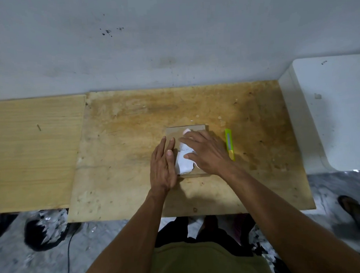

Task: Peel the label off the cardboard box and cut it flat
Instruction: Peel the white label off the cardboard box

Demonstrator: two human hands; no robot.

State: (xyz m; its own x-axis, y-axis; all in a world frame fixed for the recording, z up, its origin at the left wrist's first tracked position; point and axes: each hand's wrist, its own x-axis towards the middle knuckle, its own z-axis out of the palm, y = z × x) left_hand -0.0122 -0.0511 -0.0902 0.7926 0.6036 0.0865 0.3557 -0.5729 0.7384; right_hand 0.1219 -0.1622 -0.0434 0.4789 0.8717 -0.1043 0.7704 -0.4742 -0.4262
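A small brown cardboard box (195, 129) lies flat on the plywood table (134, 142). A white printed label (183, 161), torn at its lower right edge, covers its top. My left hand (163, 165) lies with straight fingers against the box's left side, thumb touching the label's edge. My right hand (204, 150) rests flat across the box top and the label, fingers spread and pointing left. A yellow-green utility knife (230, 143) lies on the table just right of the box, apart from both hands.
A paler wooden board (32, 151) adjoins the table on the left. A white block (335, 114) stands at the right. The grey wall (172, 44) runs behind. On the floor below lie a black bag (43, 231), a cable and a sandal (355, 212).
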